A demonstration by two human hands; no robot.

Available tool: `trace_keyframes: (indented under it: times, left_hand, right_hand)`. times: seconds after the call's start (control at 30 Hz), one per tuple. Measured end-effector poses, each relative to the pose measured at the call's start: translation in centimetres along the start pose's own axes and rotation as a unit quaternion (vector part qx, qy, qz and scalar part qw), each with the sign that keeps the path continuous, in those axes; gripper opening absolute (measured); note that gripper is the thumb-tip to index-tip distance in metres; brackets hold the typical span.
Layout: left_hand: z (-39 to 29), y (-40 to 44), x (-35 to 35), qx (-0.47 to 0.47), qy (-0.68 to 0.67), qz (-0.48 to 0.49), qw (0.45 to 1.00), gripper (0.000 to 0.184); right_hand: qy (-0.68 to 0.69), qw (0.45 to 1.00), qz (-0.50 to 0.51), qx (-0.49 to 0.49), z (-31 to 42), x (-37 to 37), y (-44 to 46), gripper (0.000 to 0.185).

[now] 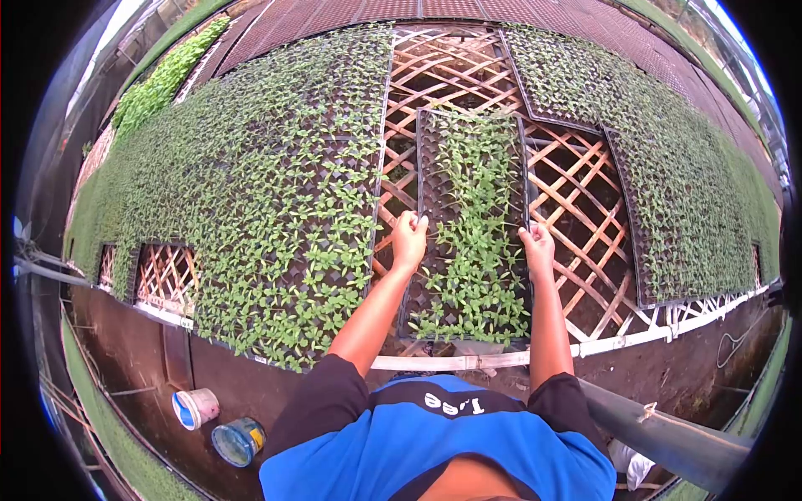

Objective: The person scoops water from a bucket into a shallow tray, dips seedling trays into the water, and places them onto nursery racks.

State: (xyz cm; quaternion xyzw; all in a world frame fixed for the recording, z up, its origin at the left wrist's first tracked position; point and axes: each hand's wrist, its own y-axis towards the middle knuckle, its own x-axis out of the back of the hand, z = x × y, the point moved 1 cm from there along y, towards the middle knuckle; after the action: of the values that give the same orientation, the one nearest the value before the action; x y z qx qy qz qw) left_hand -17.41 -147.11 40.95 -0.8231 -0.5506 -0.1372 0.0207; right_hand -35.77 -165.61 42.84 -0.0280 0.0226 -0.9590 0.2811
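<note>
Seedling tray (428,159), centre: black; seedlings (480,234): bright green; wooden lattice (588,213), right of centre: tan-brown, diamond crisscross; T-shirt (451,438), bottom centre: blue, black sleeves (322,405), white lettering (451,404); blue bucket (236,442), lower left: yellow patch (256,436)

Middle tray (432,163): black, apparently plastic, matt, ridged by its cells. Seedlings (484,184) in the tray: smooth leaves, slight gloss. Lattice (576,213), right of the tray: wood-like slats, rough, matt. Rail (443,363), below the tray: pale, smooth, scuffed. Shirt (451,430), below the tray: matt blue cloth. Pale bucket (200,407) and blue bucket (240,442), below and left of the tray: smooth plastic, smeared.
</note>
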Motion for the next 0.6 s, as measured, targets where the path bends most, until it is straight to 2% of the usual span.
trace_keyframes:
  times: [0.1, 0.13, 0.17, 0.2, 0.27, 0.43, 0.47, 0.57, 0.6]
  left_hand:
    - [-0.4, 3.5, -0.2, -0.023, 0.012, 0.000, 1.000, 0.024]
    - [-2.7, 4.7, 0.2, -0.018, 0.007, 0.010, 1.000, 0.025]
    - [-2.1, 6.7, -0.3, -0.011, 0.003, 0.005, 1.000, 0.025]
    - [-1.2, 8.9, -0.9, -0.002, -0.001, 0.001, 1.000, 0.025]
    - [-0.3, 13.7, -2.1, -0.082, -0.004, -0.016, 0.996, 0.024]
    - [0.9, 26.8, -5.8, -0.063, 0.064, -0.054, 0.995, 0.025]
    - [0.9, 29.1, -6.5, -0.059, 0.064, -0.059, 0.994, 0.027]
    - [2.8, 35.8, -8.9, -0.030, 0.012, -0.061, 0.998, 0.026]
    - [3.5, 37.6, -9.6, -0.028, 0.004, -0.063, 0.998, 0.026]
  right_hand:
    - [-0.054, 0.998, -0.012, 0.032, 1.8, -1.3, 2.4, 0.025]
    - [-0.034, 0.998, -0.022, 0.052, 2.5, -2.1, 3.6, 0.023]
    - [-0.029, 0.998, -0.024, 0.056, 3.2, -2.8, 5.2, 0.014]
    - [-0.024, 0.998, -0.025, 0.059, 3.7, -3.5, 6.9, 0.013]
    - [0.001, 0.998, -0.024, 0.062, 5.2, -5.6, 10.7, 0.017]
    - [-0.026, 0.994, -0.032, 0.102, 3.8, -9.9, 24.9, 0.021]
    - [-0.074, 0.989, -0.046, 0.118, 3.5, -10.8, 27.7, 0.022]
    - [-0.101, 0.983, -0.056, 0.142, 3.2, -13.4, 35.1, 0.021]
    - [-0.132, 0.982, -0.064, 0.122, 3.3, -14.0, 37.0, 0.020]
